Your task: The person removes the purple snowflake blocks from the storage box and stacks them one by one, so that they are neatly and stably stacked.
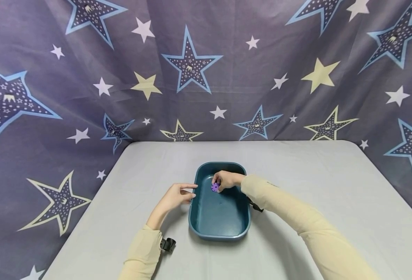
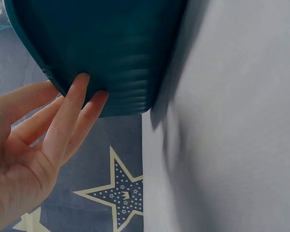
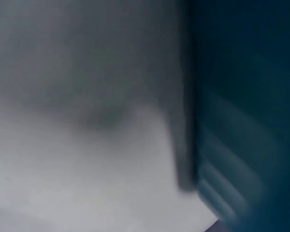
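Observation:
A deep blue-green plastic bin [image 1: 221, 217] stands on the table, its long side running away from me. Inside it, toward the far end, my right hand [image 1: 225, 179] pinches a small purple disc with a notched, gear-like rim [image 1: 214, 188]. Whether the disc touches the bin's floor I cannot tell. At the bin's left side is my left hand [image 1: 176, 195], its fingers fairly straight and touching the rim and outer wall. The left wrist view shows two fingertips of that hand [image 2: 36, 150] against the outside of the bin [image 2: 101, 43]. A blurred bin wall [image 3: 246, 121] fills the right wrist view's right side; the right hand is hidden there.
The bin stands on a pale grey table [image 1: 150, 167], whose far edge meets a dark curtain [image 1: 220, 77] printed with stars. Black wrist mounts sit at both cuffs; the right one [image 1: 255, 205] is beside the bin's right wall.

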The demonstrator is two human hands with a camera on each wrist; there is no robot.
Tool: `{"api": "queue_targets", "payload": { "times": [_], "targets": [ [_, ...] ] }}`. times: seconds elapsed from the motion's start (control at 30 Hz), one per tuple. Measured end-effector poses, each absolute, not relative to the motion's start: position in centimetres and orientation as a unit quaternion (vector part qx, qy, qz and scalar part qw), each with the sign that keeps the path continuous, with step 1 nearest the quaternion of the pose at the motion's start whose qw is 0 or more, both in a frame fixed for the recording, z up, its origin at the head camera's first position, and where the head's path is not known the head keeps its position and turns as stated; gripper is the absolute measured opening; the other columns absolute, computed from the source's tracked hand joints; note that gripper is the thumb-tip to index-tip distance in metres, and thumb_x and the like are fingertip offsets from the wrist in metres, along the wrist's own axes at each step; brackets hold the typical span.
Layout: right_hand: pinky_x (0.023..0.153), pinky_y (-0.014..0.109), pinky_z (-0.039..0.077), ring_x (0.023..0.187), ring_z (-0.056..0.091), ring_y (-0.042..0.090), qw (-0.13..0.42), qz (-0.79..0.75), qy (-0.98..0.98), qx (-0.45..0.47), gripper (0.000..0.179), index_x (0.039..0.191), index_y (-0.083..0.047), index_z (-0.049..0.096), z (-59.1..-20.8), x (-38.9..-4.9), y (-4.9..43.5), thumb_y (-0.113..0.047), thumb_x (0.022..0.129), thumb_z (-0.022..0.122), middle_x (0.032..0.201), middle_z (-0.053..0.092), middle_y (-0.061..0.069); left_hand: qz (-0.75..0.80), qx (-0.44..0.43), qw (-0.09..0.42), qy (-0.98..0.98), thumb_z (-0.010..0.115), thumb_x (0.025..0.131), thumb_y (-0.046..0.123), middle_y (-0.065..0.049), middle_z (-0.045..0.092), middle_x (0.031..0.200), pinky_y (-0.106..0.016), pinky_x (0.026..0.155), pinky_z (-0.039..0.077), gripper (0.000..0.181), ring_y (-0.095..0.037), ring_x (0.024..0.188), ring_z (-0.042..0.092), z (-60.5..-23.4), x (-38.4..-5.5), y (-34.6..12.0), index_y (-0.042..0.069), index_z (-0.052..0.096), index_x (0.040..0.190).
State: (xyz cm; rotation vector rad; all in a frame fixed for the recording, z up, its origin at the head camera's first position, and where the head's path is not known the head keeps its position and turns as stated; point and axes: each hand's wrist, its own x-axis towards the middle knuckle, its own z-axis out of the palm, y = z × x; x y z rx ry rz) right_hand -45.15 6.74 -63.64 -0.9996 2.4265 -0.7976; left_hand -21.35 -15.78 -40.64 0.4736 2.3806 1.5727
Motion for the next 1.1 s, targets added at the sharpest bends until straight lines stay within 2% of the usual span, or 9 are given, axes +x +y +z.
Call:
{"api": "queue_targets", "payload": {
  "times": [0.1, 0.2, 0.33, 0.43, 0.57, 0.73, 0.9, 1.1],
  "targets": [
    [0.056, 0.025, 0.049, 0.073, 0.052, 0.013, 0.194, -0.301, 0.859, -0.366, 0.035, 0.093, -0.016, 0.062, -57.9, -41.1, 6.7, -0.013, 0.063, 0.08, 0.084, 0.058, 0.002, 0.532, 0.162, 0.124, 0.822, 0.054, 0.082, -0.007, -0.036, 0.054, 0.103, -0.043, 0.068, 0.055, 0.032, -0.037, 0.077, 0.061, -39.6, -20.7, -15.5, -0.017, 0.05, 0.113],
    [0.058, 0.026, 0.05, 0.07, 0.052, 0.014, 0.217, -0.321, 0.862, -0.327, 0.03, 0.088, -0.012, 0.064, -50.5, -36.2, 6.6, -0.003, 0.063, 0.078, 0.079, 0.059, 0.003, 0.529, 0.16, 0.126, 0.824, 0.053, 0.082, -0.007, -0.036, 0.054, 0.104, -0.044, 0.069, 0.054, 0.032, -0.037, 0.077, 0.061, -39.3, -20.5, -15.4, -0.017, 0.05, 0.113],
    [0.06, 0.028, 0.053, 0.069, 0.056, 0.018, 0.22, -0.346, 0.867, -0.282, 0.022, 0.087, 0.001, 0.065, -44.1, -31.6, 6.7, 0.012, 0.068, 0.066, 0.078, 0.062, 0.011, 0.534, 0.162, 0.125, 0.82, 0.054, 0.082, -0.007, -0.036, 0.054, 0.103, -0.046, 0.068, 0.054, 0.033, -0.034, 0.075, 0.061, -40.0, -21.0, -15.5, -0.017, 0.05, 0.113],
    [0.061, 0.029, 0.055, 0.068, 0.059, 0.022, 0.205, -0.351, 0.864, -0.296, 0.022, 0.09, 0.009, 0.063, -42.6, -30.1, 7.0, 0.019, 0.071, 0.055, 0.078, 0.062, 0.018, 0.54, 0.164, 0.125, 0.816, 0.055, 0.082, -0.005, -0.036, 0.054, 0.104, -0.044, 0.067, 0.055, 0.034, -0.03, 0.073, 0.062, -41.1, -21.7, -15.8, -0.017, 0.049, 0.114],
    [0.066, 0.031, 0.056, 0.074, 0.062, 0.026, 0.194, -0.357, 0.858, -0.314, 0.022, 0.095, 0.012, 0.062, -41.7, -29.5, 7.2, 0.016, 0.078, 0.048, 0.085, 0.063, 0.021, 0.54, 0.164, 0.125, 0.816, 0.056, 0.083, -0.002, -0.034, 0.055, 0.103, -0.038, 0.065, 0.056, 0.035, -0.026, 0.072, 0.063, -42.3, -22.4, -16.3, -0.015, 0.05, 0.115],
    [0.07, 0.03, 0.055, 0.081, 0.063, 0.026, 0.203, -0.394, 0.852, -0.281, 0.021, 0.099, 0.012, 0.062, -41.0, -29.5, 7.1, 0.012, 0.082, 0.05, 0.093, 0.063, 0.022, 0.536, 0.168, 0.123, 0.818, 0.057, 0.083, -0.002, -0.034, 0.056, 0.101, -0.034, 0.063, 0.056, 0.035, -0.023, 0.071, 0.063, -42.4, -22.5, -16.5, -0.015, 0.05, 0.115],
    [0.07, 0.028, 0.055, 0.077, 0.063, 0.02, 0.202, -0.443, 0.834, -0.259, 0.019, 0.099, 0.013, 0.061, -40.5, -29.6, 7.6, 0.01, 0.082, 0.052, 0.091, 0.064, 0.021, 0.531, 0.167, 0.12, 0.822, 0.057, 0.083, -0.001, -0.033, 0.057, 0.101, -0.034, 0.063, 0.056, 0.035, -0.02, 0.069, 0.063, -42.3, -22.4, -16.4, -0.014, 0.051, 0.114],
    [0.069, 0.031, 0.055, 0.072, 0.062, 0.016, 0.186, -0.478, 0.821, -0.25, 0.019, 0.098, 0.014, 0.061, -39.8, -29.3, 8.5, 0.009, 0.082, 0.054, 0.089, 0.064, 0.022, 0.537, 0.164, 0.123, 0.818, 0.057, 0.083, -0.002, -0.034, 0.056, 0.102, -0.036, 0.063, 0.056, 0.035, -0.027, 0.073, 0.063, -42.2, -22.4, -16.3, -0.015, 0.05, 0.115]
  ]
}}
